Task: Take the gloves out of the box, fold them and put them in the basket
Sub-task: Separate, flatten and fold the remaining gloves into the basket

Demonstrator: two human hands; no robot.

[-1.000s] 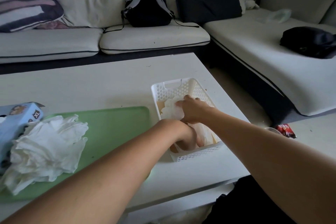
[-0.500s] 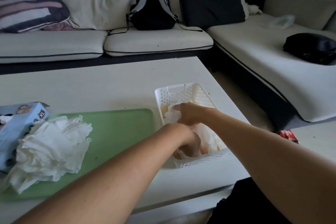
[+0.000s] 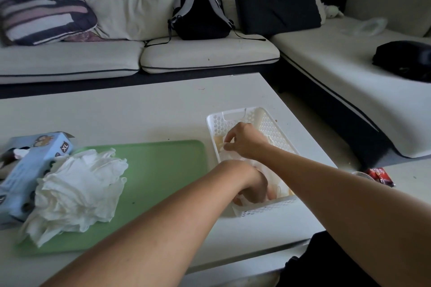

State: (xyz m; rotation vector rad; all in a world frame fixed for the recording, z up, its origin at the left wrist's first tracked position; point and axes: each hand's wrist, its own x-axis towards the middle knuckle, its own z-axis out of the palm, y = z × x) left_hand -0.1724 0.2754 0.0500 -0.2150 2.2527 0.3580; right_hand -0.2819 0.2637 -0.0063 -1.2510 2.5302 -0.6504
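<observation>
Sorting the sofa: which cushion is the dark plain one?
The dark cushion right of the backpack; the others are white or striped.

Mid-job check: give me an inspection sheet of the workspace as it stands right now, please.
Surface: white coffee table, with a green tray on its near left.
Job's things: blue glove box lying at the tray's left edge; pile of loose white gloves on the tray; white perforated basket with white gloves inside.
Clutter: red packet to the right of the table.
Hands: left hand and right hand both in the basket, on the gloves.
Cables: nothing seen.
Surroundings: sofa with cushions, black backpack, black bag.
</observation>
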